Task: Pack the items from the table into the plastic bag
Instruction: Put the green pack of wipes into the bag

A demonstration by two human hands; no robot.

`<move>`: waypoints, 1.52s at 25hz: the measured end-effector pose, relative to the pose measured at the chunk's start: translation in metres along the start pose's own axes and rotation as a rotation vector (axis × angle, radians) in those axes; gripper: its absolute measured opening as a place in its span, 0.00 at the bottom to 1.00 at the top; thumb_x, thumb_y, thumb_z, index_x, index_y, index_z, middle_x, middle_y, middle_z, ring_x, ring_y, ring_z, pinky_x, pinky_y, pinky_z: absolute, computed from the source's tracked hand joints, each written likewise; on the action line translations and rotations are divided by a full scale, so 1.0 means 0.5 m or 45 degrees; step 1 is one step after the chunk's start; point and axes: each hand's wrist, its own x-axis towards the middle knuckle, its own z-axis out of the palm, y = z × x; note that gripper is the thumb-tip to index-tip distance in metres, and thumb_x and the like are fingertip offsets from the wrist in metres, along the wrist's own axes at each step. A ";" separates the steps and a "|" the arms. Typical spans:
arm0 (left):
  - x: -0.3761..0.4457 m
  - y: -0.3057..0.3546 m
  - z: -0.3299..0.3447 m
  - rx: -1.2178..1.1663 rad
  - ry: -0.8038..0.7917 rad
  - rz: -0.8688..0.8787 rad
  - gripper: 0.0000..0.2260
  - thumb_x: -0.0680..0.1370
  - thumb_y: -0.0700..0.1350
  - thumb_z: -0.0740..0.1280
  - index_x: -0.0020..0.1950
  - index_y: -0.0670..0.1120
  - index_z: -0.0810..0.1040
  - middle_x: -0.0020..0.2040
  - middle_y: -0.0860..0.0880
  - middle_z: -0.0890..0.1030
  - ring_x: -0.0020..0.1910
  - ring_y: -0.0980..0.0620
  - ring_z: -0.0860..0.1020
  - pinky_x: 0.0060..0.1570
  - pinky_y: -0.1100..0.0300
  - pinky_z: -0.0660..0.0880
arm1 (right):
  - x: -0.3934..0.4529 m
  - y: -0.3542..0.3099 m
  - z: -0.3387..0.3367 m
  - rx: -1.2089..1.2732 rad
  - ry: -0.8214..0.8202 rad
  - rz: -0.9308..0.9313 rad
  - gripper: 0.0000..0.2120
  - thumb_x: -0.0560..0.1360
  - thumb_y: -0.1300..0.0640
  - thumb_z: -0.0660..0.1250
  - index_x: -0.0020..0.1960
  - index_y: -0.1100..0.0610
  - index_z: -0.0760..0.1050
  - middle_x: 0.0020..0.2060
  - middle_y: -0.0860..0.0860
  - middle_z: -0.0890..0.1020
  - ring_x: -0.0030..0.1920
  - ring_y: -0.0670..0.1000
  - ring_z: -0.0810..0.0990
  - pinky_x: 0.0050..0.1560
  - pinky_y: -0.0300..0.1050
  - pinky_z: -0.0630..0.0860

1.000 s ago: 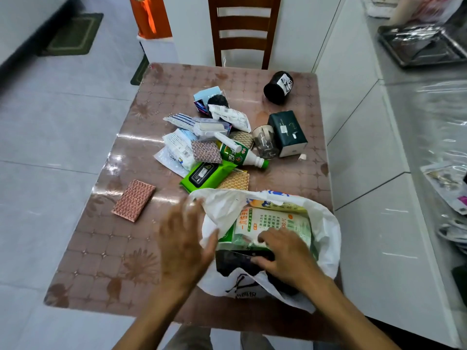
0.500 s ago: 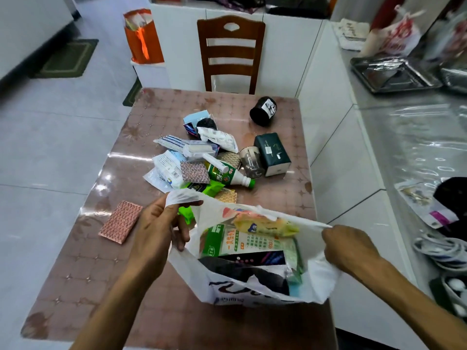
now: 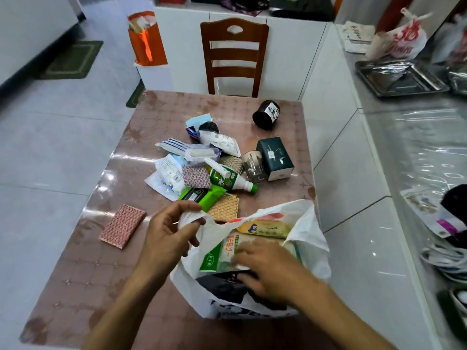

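The white plastic bag stands open at the table's near right corner. Inside lie a green-and-white packet, a yellow packet and something dark. My left hand pinches the bag's left rim. My right hand reaches inside and rests on the packets, blurred. Beyond the bag, a heap of items covers mid-table: a green-capped bottle, a green pack, a dark green box, a clear cup and several sachets. A pink patterned pad lies alone at left.
A black cup lies on its side at the far right of the table. A wooden chair stands behind it. A white counter with a metal tray runs along the right. An orange bag stands at the back left.
My right hand let go of the bag's right rim and went back inside the bag onto the packets. My left hand still holds the left rim.
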 end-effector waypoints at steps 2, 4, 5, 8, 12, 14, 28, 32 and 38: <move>0.011 -0.004 -0.010 0.196 0.074 0.063 0.09 0.70 0.39 0.69 0.43 0.53 0.83 0.45 0.51 0.83 0.38 0.53 0.79 0.33 0.61 0.72 | 0.007 -0.013 0.072 -0.147 -0.458 0.075 0.12 0.74 0.62 0.65 0.57 0.59 0.78 0.54 0.57 0.81 0.54 0.61 0.78 0.48 0.52 0.74; 0.019 -0.002 -0.027 0.612 0.181 0.248 0.05 0.68 0.49 0.67 0.40 0.55 0.82 0.51 0.55 0.79 0.50 0.55 0.75 0.45 0.58 0.70 | -0.005 0.003 0.069 -0.124 -0.688 0.216 0.12 0.73 0.61 0.65 0.54 0.59 0.80 0.52 0.60 0.81 0.54 0.62 0.79 0.47 0.49 0.73; 0.023 0.001 -0.027 0.781 0.188 0.380 0.06 0.69 0.53 0.66 0.40 0.55 0.82 0.53 0.54 0.77 0.54 0.54 0.73 0.49 0.56 0.67 | -0.002 0.011 0.048 -0.065 -0.669 0.234 0.11 0.73 0.58 0.64 0.53 0.57 0.81 0.51 0.59 0.82 0.52 0.61 0.80 0.46 0.48 0.73; 0.040 0.017 0.038 1.009 -0.166 0.587 0.13 0.73 0.60 0.62 0.40 0.55 0.82 0.59 0.54 0.77 0.61 0.52 0.70 0.57 0.52 0.64 | 0.035 0.022 -0.045 0.145 -0.277 0.161 0.11 0.71 0.53 0.63 0.50 0.51 0.82 0.48 0.51 0.84 0.48 0.55 0.80 0.46 0.47 0.77; 0.105 -0.032 0.096 1.565 -0.599 0.334 0.15 0.75 0.59 0.61 0.53 0.54 0.82 0.69 0.50 0.72 0.69 0.45 0.66 0.67 0.48 0.60 | 0.140 0.054 -0.103 0.317 0.422 0.311 0.07 0.72 0.55 0.65 0.46 0.52 0.81 0.43 0.49 0.84 0.42 0.52 0.81 0.40 0.48 0.78; 0.130 -0.062 0.072 1.582 -0.826 0.233 0.12 0.73 0.56 0.66 0.53 0.53 0.80 0.63 0.49 0.75 0.64 0.44 0.71 0.60 0.51 0.70 | 0.224 0.073 -0.082 0.326 0.482 0.314 0.08 0.72 0.56 0.65 0.50 0.51 0.78 0.46 0.49 0.84 0.45 0.53 0.81 0.41 0.49 0.78; 0.166 -0.105 -0.007 1.465 -0.813 0.181 0.13 0.72 0.40 0.62 0.52 0.48 0.82 0.56 0.47 0.78 0.55 0.42 0.77 0.47 0.53 0.75 | 0.473 0.089 0.065 0.652 0.013 0.407 0.17 0.77 0.54 0.64 0.30 0.56 0.69 0.29 0.54 0.76 0.33 0.53 0.74 0.36 0.46 0.68; 0.150 -0.136 0.002 1.422 -0.628 0.205 0.18 0.69 0.51 0.58 0.51 0.49 0.83 0.50 0.46 0.82 0.51 0.43 0.78 0.45 0.55 0.75 | 0.331 0.069 -0.098 1.138 0.509 0.417 0.16 0.74 0.57 0.66 0.30 0.63 0.74 0.26 0.56 0.77 0.29 0.51 0.76 0.34 0.46 0.71; 0.156 -0.137 0.003 0.901 -0.280 0.372 0.16 0.69 0.36 0.64 0.54 0.45 0.84 0.54 0.48 0.83 0.51 0.47 0.81 0.50 0.56 0.77 | -0.004 0.085 -0.155 1.652 0.687 0.424 0.24 0.67 0.44 0.71 0.32 0.66 0.75 0.26 0.59 0.76 0.31 0.65 0.70 0.35 0.54 0.69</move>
